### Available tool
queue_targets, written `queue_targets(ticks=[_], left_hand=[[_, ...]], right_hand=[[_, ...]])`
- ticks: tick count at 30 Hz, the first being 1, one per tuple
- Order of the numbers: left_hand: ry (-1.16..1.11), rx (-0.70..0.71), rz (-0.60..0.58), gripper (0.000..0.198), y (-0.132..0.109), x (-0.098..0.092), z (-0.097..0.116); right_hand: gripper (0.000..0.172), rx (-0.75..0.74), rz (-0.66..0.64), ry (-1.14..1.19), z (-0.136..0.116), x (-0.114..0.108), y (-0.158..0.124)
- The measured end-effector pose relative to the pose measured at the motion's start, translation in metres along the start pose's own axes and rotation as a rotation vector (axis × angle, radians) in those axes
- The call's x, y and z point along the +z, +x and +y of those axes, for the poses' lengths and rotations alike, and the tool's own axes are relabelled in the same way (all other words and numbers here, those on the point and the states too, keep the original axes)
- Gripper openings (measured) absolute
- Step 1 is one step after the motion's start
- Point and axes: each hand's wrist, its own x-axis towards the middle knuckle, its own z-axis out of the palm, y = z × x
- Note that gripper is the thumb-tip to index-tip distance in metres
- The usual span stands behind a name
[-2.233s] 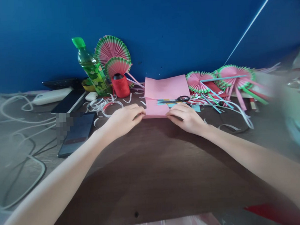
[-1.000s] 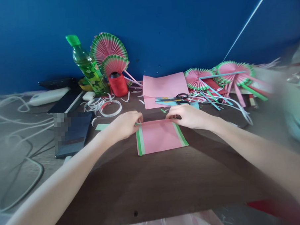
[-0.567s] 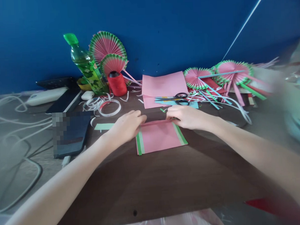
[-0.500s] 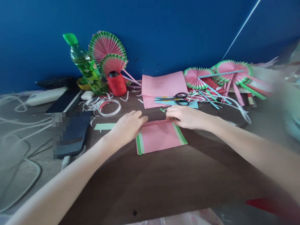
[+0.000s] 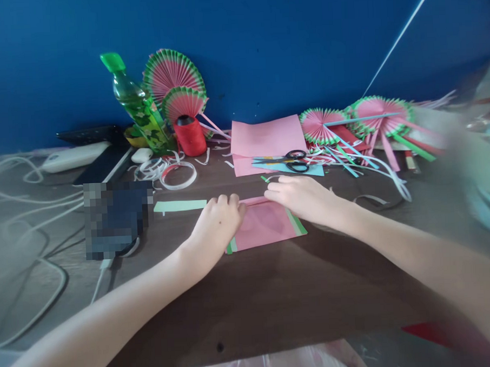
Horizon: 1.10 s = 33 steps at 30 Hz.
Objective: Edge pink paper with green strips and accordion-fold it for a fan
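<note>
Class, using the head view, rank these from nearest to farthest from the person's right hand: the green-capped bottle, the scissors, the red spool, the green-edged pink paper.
From the right hand:
1. Green-edged pink paper: at its fingertips.
2. Scissors: just beyond the hand.
3. Red spool: farther back, to the left.
4. Green-capped bottle: left of the spool.

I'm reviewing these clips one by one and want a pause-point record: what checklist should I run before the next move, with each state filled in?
1. Left hand at the far edge of the green-bordered pink paper: ok.
2. Right hand at that same edge: ok.
3. Both hands pinching firmly: cannot tell, fingertips are partly hidden.
4. Scissors set down: ok, lying beyond the right hand.
5. Pale green paper strip off the pink paper: ok, to its left.
6. No loose scraps nearby: not ok, a small green scrap lies just beyond.
</note>
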Motion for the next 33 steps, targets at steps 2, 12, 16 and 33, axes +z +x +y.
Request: queue_targets(ticks=[2,12,16,33], left_hand=[[0.009,-0.039,-0.038,0.023,-0.003,-0.001,0.006],[0.009,-0.127,0.021,0.044,-0.006,0.008,0.016],[0.043,-0.116,0.049,0.035,-0.008,0.013,0.019],[-0.003,-0.108,0.136,0.036,-0.006,0.013,0.021]], right_hand=[[0.017,0.076,-0.067,-0.034,-0.011,-0.006,-0.001],[0.052,0.200,-0.187,-0.251,-0.050,-0.003,-0.011],[0.056,0.205,-0.179,-0.257,-0.054,0.000,-0.011],[0.043,0.205,-0.094,-0.237,-0.052,-0.002,-0.009]])
